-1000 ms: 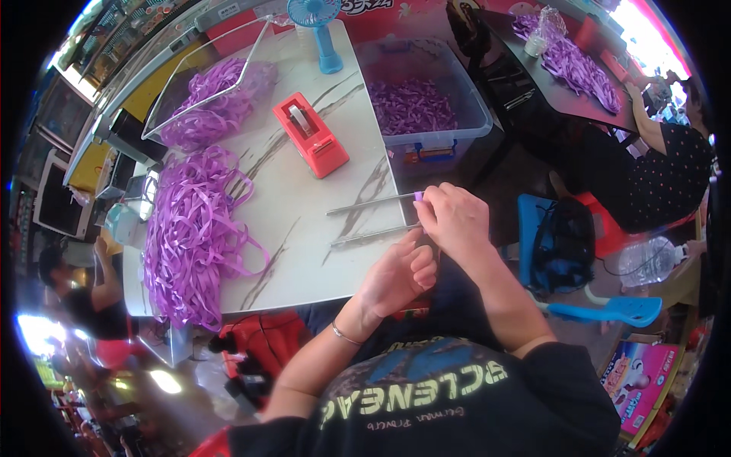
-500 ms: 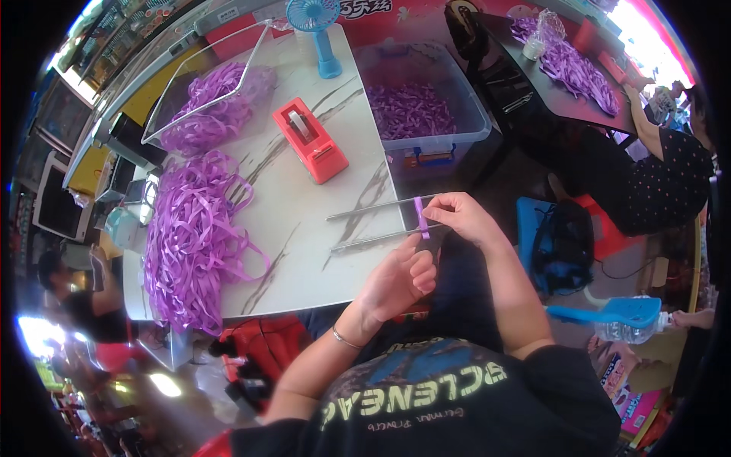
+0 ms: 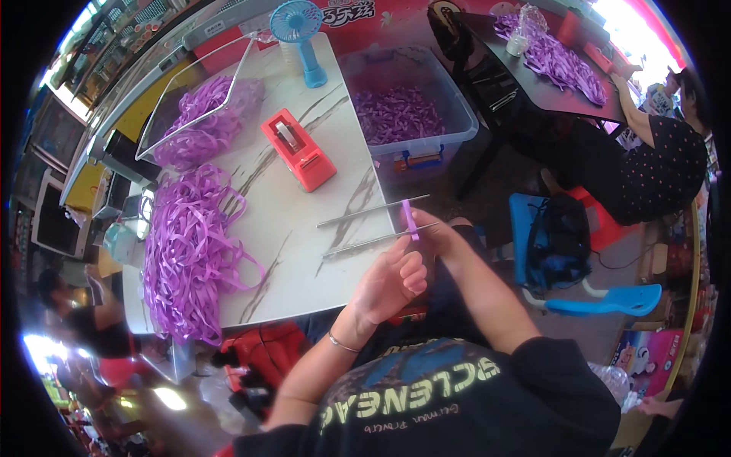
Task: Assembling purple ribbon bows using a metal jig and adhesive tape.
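Note:
A short band of purple ribbon (image 3: 410, 220) passes around two thin metal rods (image 3: 358, 215) that jut past the table's right edge. My right hand (image 3: 442, 238) is closed at the ribbon's right side, its fingertips partly hidden behind the ribbon and the nearer rod. Just below the ribbon's near end, my left hand (image 3: 391, 280) has its fingers curled and its thumb against the forefinger; what lies in that pinch is too small to make out. A big heap of loose purple ribbon loops (image 3: 190, 255) lies on the table's left part.
On the marbled white table (image 3: 293, 259) stand a red tape dispenser (image 3: 298, 150), a blue fan (image 3: 308, 46) and a clear bin (image 3: 194, 114) of ribbon. A plastic tub (image 3: 426, 145) of ribbon pieces stands beyond its right edge. Another person (image 3: 666, 164) sits at a black table.
My right hand has dropped from above the ribbon to its right side, fingers now lower and partly behind it. The left hand stays close below the ribbon. The whole view has shifted slightly.

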Tool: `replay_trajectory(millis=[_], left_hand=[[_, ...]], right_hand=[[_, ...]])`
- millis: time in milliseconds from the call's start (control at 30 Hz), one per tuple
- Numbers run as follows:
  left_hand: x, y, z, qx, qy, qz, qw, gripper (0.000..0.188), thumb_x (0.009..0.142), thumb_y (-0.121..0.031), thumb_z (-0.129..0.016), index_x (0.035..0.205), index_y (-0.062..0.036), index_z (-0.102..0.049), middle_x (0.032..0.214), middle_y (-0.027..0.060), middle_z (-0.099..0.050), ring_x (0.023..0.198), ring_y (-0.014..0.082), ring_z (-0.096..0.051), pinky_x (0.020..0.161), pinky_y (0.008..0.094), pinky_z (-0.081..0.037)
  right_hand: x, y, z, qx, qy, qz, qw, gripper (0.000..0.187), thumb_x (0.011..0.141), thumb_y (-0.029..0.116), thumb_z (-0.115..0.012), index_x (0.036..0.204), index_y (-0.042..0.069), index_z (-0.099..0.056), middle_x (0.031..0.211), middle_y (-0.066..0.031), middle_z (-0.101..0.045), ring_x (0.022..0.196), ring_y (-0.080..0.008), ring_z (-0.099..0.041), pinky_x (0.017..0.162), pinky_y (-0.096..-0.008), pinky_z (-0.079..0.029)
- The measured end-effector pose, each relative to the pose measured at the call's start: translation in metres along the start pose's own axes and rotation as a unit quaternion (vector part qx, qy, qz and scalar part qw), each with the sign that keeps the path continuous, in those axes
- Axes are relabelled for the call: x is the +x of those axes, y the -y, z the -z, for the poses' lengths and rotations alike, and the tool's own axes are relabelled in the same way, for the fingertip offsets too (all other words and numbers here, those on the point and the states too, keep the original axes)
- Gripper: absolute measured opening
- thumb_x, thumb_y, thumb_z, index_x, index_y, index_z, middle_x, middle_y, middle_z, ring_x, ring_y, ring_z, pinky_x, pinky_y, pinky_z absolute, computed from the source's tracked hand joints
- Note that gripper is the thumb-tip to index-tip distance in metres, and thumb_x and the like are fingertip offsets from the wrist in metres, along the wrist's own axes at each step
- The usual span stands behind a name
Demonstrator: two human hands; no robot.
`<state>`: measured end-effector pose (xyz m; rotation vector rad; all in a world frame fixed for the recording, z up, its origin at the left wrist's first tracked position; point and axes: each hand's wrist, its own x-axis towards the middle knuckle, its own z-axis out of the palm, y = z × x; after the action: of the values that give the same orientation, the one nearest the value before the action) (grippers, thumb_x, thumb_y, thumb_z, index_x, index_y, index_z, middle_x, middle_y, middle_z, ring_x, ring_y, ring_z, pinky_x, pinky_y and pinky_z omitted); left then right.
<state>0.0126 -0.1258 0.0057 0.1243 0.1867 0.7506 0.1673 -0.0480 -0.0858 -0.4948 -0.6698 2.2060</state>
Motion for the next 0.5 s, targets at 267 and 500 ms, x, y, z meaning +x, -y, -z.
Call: replay_trajectory(millis=[267, 500], left_hand=[[0.001, 0.002, 0.003, 0.001, 0.012, -0.008, 1.0, 0.011, 0.088, -0.021, -0.042, 0.096, -0.0131, -0.043, 0.065, -0.0026, -0.031, 0.06, 0.0086, -0.035, 0.059, 0.0219, -0.033], [0.001, 0.003, -0.002, 0.005, 0.012, 0.01, 1.0, 0.01, 0.089, -0.022, -0.042, 0.093, -0.013, -0.043, 0.065, -0.0024, -0.03, 0.06, 0.0089, -0.034, 0.059, 0.0226, -0.032]], right_hand=[[-0.001, -0.013, 0.01, -0.071, -0.063, -0.053, 0.994, 0.021, 0.084, 0.025, -0.057, 0.097, 0.009, -0.056, 0.09, -0.0014, -0.057, 0.081, -0.012, -0.055, 0.071, -0.0254, -0.045], [-0.022, 0.028, -0.014, -0.068, -0.034, -0.05, 0.996, 0.039, 0.089, 0.037, -0.047, 0.116, 0.009, -0.052, 0.105, -0.0027, -0.059, 0.094, -0.011, -0.054, 0.081, -0.029, -0.04]])
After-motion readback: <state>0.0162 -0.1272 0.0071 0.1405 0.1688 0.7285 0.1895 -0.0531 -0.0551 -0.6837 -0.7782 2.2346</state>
